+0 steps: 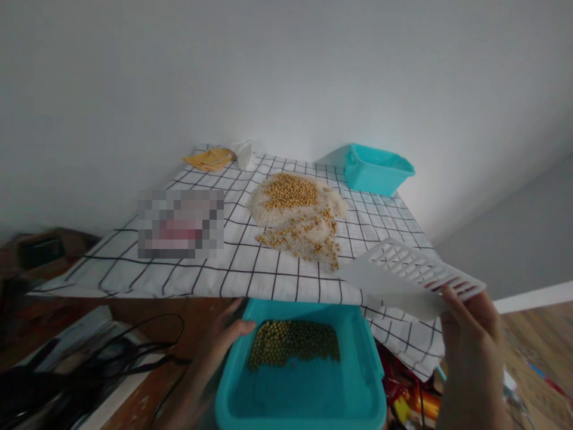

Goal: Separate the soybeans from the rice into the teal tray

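Note:
My left hand [219, 346] grips the left rim of a teal plastic tub [358, 382] held just below the table's near edge. A layer of yellow beans [293, 342] lies in the tub's far end. My right hand [470, 334] is closed on a white slotted plastic tray [403, 272], tilted over the table's right corner. On the checked tablecloth [201, 269] sits a heap of white rice mixed with yellow beans [298, 215].
A second teal tub [376, 169] stands at the table's far right corner. Yellow packets [209, 158] and a white bag lie at the far edge by the wall. A blurred patch covers something at left. Black cables [111, 352] trail below left. Colourful packaging shows below right.

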The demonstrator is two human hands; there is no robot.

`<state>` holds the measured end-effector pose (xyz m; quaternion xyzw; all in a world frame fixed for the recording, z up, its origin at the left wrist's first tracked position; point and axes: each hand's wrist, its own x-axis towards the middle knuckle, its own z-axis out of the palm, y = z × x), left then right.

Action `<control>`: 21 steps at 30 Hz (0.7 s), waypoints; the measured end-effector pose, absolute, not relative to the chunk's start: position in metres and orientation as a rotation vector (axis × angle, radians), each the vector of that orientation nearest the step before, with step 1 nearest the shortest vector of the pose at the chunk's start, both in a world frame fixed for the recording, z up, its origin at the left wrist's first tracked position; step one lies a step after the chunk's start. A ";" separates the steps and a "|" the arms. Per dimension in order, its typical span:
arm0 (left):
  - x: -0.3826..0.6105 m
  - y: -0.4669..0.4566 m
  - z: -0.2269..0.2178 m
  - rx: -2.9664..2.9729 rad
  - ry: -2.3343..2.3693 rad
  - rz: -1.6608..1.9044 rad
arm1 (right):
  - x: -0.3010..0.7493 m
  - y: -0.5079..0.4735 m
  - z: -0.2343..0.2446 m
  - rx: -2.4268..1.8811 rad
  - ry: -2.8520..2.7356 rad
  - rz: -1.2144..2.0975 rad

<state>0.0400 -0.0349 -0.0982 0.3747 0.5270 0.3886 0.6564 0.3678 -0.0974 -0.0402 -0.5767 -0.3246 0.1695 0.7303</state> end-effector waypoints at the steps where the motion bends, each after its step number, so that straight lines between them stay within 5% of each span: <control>1: 0.040 -0.035 -0.097 0.853 1.185 0.889 | 0.370 -0.095 -0.041 -1.257 -0.703 0.344; 21: 0.036 -0.035 -0.098 0.821 1.231 0.898 | 0.359 -0.079 -0.036 -1.198 -0.760 0.251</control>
